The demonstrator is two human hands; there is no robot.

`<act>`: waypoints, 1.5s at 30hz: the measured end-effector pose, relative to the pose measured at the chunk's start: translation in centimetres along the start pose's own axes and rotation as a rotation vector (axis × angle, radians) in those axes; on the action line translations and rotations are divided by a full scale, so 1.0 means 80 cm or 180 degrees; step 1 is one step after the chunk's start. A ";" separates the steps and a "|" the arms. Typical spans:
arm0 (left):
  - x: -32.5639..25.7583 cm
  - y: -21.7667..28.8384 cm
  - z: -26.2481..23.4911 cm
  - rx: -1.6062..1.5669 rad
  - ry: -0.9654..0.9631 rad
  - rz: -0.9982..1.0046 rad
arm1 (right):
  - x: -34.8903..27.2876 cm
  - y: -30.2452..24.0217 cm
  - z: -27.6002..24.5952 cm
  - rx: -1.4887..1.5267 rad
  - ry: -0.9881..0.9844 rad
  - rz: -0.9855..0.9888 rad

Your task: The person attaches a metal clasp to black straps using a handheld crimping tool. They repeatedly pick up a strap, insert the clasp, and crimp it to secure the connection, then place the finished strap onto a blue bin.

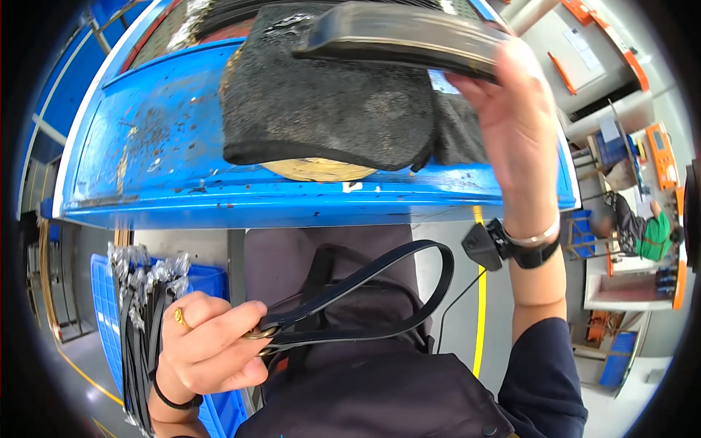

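My left hand [212, 339] is closed around the ring end of a black leather strap [350, 281], in front of my lap. Brass-coloured metal rings show by its fingers, and the strap bends round in a loop to the right. Raised over the workbench, my right hand [522, 131] grips one end of a long, dark block-like thing [401, 40] with a shiny brownish side. Motion blur hides its exact kind. Below it a worn black cloth [328, 102] lies on the bench, over a round yellowish pad [321, 171] whose front edge sticks out.
The blue workbench [161, 139] has a raised rim at its near edge. At my left, a blue crate [106, 314] stands beside several hanging black straps [139, 314] with clear plastic wrapping. A person in green [657, 237] is far right, past a yellow floor line [480, 314].
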State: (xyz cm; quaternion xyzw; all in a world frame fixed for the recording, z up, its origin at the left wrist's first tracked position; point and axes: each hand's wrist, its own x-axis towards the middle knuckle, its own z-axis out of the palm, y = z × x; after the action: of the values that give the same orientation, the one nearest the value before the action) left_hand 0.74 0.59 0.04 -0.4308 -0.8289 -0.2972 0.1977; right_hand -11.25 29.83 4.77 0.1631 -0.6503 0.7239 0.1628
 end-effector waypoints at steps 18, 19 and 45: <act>0.000 0.000 0.011 -0.0404 0.0067 -0.0203 | -0.112 0.002 -0.030 -0.5177 -0.0867 -0.0702; 0.003 0.000 0.013 -0.0334 0.0036 -0.0160 | -0.115 -0.001 -0.028 -0.5069 -0.0914 -0.0662; 0.023 0.018 0.022 0.0151 -0.0380 -0.0033 | -0.164 -0.002 0.009 -0.2891 -0.1494 -0.1969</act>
State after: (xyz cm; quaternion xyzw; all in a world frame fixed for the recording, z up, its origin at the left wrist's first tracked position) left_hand 0.80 3.51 0.31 -0.4386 -0.8483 -0.2522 0.1565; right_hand 0.58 28.78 -0.88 0.4146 -0.8356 0.2371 0.2714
